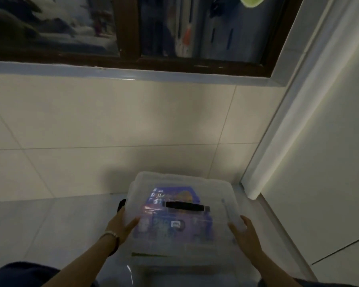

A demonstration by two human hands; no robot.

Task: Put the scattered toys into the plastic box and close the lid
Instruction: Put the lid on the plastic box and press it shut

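Note:
The clear plastic box (180, 251) stands on the pale floor in front of me, with its translucent lid (170, 181) lying on top. A black carry handle (186, 206) runs across the lid's middle. Through the plastic I make out purple and blue toy packaging (166, 226) inside. My left hand (122, 223) holds the lid's left edge, thumb on top and fingers down the side. My right hand (246, 230) holds the lid's right edge the same way. A black latch (121, 204) shows at the box's left side.
A tiled wall (112, 125) rises just beyond the box, with a dark-framed window (133, 27) above it. A white door frame (278, 131) and a white panel stand close on the right. My knees (19, 274) in dark trousers sit at the bottom edge.

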